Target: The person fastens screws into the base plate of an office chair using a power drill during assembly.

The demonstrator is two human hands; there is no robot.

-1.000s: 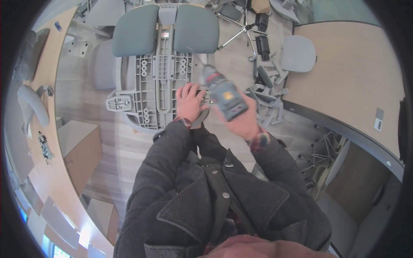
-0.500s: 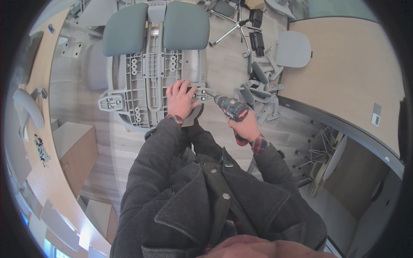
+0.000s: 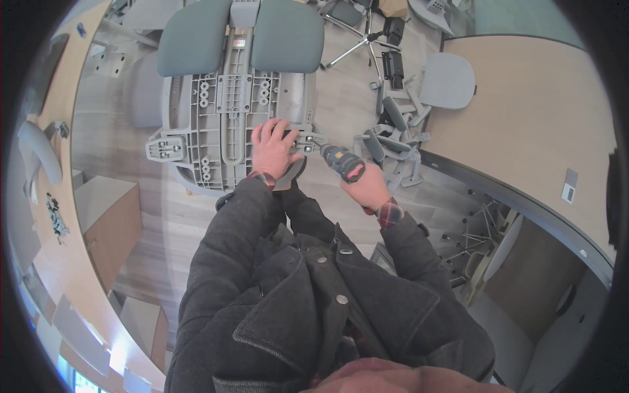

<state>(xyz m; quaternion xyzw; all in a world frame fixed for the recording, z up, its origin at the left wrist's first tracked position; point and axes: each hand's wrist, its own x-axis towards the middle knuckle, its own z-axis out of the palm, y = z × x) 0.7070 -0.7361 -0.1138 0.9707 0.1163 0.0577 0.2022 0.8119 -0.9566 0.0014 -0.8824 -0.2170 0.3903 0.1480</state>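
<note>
An upturned grey chair seat frame, ribbed plastic with two green-grey pads across its far end, lies before me. My left hand rests on the frame's near right part, fingers spread over the ribs. My right hand is wrapped round the grip of a cordless drill. The drill points left and forward, its bit reaching to the right-hand bracket, where shiny bolt heads show. A matching bracket with bolts sits on the frame's left side.
Loose grey chair armrests are heaped on the floor to the right, beside a wooden table with a grey seat pad at its edge. A curved desk with small hardware runs along the left. A chrome chair base stands beyond.
The drill and my right hand have shifted slightly left, and the drill's body is turned to point more steeply forward. My left hand stays in place on the frame.
</note>
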